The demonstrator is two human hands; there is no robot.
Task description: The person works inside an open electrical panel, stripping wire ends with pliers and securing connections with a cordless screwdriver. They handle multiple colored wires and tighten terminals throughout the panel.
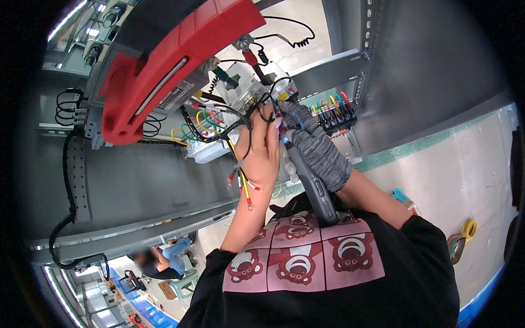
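My left hand [258,145] is bare and reaches up into the cabinet. Its fingers are bent together at the white terminal parts [243,90], with black wires [252,112] looping over them; what the fingertips pinch is hidden. Below the wrist dangle loose leads with red ring ends, among them a yellow-green wire [244,188]. In a grey knitted glove, my right hand [322,150] is wrapped beside a slim dark grey electric screwdriver [313,186]. A bluish light glows at the tool's upper end, close to my left thumb, and its lower end lies against my shirt.
A large red curved handle-like part [180,68] spans the upper left. Right of my glove sits a row of black terminals [339,117] with coloured wires. Grey metal panels [426,76] enclose the space. A yellow wire coil [468,229] lies on the floor; another person [164,262] sits at lower left.
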